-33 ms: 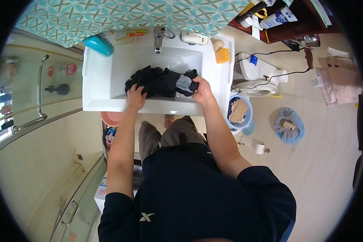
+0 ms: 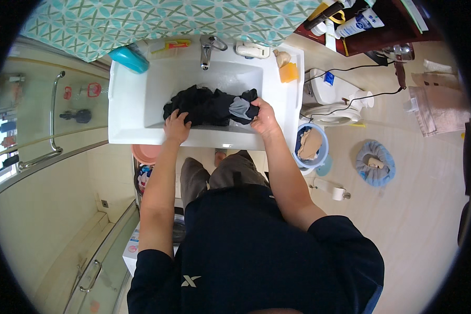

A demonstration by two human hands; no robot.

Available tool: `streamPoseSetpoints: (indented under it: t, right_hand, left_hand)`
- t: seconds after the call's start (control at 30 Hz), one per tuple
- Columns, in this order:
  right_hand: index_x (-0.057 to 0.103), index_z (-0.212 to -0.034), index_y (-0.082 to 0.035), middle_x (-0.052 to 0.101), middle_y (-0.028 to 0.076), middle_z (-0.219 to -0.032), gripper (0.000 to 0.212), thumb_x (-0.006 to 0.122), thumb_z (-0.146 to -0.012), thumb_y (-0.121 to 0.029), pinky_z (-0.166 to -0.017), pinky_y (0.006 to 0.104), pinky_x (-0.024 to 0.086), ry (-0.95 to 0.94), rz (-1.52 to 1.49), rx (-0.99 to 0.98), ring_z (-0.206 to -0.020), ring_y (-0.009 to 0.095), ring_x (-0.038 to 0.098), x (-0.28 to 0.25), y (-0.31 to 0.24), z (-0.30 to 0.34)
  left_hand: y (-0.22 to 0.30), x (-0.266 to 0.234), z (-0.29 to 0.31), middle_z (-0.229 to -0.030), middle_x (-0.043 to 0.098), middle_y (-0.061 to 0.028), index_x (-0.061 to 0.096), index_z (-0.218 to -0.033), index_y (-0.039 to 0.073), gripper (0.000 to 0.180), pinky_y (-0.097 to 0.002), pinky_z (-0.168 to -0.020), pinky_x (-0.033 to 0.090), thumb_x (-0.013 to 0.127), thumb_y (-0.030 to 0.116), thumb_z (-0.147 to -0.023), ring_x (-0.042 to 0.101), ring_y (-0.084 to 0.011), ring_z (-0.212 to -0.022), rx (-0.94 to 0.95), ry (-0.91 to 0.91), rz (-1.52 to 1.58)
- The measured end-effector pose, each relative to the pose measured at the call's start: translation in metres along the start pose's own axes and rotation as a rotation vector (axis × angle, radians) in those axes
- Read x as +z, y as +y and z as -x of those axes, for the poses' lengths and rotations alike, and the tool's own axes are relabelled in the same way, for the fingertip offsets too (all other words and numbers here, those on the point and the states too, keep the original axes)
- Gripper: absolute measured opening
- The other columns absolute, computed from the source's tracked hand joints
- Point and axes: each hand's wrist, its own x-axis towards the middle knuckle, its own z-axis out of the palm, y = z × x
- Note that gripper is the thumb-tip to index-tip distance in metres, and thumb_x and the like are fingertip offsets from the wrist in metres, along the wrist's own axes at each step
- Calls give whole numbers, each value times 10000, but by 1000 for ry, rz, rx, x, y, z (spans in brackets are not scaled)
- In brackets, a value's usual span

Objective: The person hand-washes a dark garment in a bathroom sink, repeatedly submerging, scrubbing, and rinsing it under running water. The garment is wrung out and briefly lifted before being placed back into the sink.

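Fingers (image 2: 257,102) of the right hand (image 2: 266,117) grip black clothing (image 2: 206,107); those of the left hand (image 2: 177,128), part-spread, touch it.

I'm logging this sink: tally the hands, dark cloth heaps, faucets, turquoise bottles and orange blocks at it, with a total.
Left hand and right hand: 2
Dark cloth heap: 1
Faucet: 1
Turquoise bottle: 1
Orange block: 1
Total: 6

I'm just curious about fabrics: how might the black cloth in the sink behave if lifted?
The black cloth is probably floppy, since it lies in crumpled folds. It may be heavy for its size if soaked, as the sink looks wet. Lifted by the right hand at its right end, it would likely sag.
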Motion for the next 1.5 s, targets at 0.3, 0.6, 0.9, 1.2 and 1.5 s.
streamPoseSetpoints:
  t: [0.3, 0.6, 0.9, 1.2, 1.5]
  right_hand:
    - [601, -1279, 63, 680, 245, -1253, 500, 721, -902, -242, -1024, 461, 536, 373, 1283, -454, -1179, 422, 670, 17, 16, -8]
    - [575, -1366, 63, 461, 308, -1498, 584, 727, -872, -210, -1109, 458, 487, 580, 1406, -547, -1339, 443, 534, 42, 105, 5]
    - [694, -1278, -66, 740, 166, -1151, 524, 837, -838, -313, -923, 401, 584, 81, 1458, -346, -1000, 305, 740, 72, 147, -14]
    - [712, -1164, 33, 709, 270, -1058, 377, 686, -939, -269, -987, 437, 529, 493, 1065, -627, -1026, 401, 681, 96, 167, -44]
    - [610, -1303, -11, 666, 164, -1126, 528, 730, -871, -291, -895, 425, 531, 936, 616, -540, -960, 293, 650, 45, 102, -54]
  left_hand:
    - [-11, -3, 8, -1516, 541, -188, 641, -1369, 108, 529, -472, -1132, 470, 785, 134, -860, 554, -404, -1346, 69, 203, 230]
    - [-23, -3, 9, -1457, 571, -237, 617, -1420, 116, 561, -468, -1140, 466, 763, 157, -879, 551, -419, -1343, 65, 111, 132]
    - [-43, -20, -36, -1094, 734, -182, 704, -1153, 100, 290, -440, -909, 575, 760, 152, -874, 705, -363, -1030, 57, -106, 338]
    - [18, -110, -66, -1131, 709, -34, 587, -1291, 107, 357, -332, -883, 552, 734, 93, -966, 674, -150, -1063, 241, -543, 1268]
    - [-90, -110, -71, -1215, 699, -66, 607, -1293, 94, 271, -339, -872, 513, 610, 146, -1026, 697, -183, -1083, 14, -316, 949]
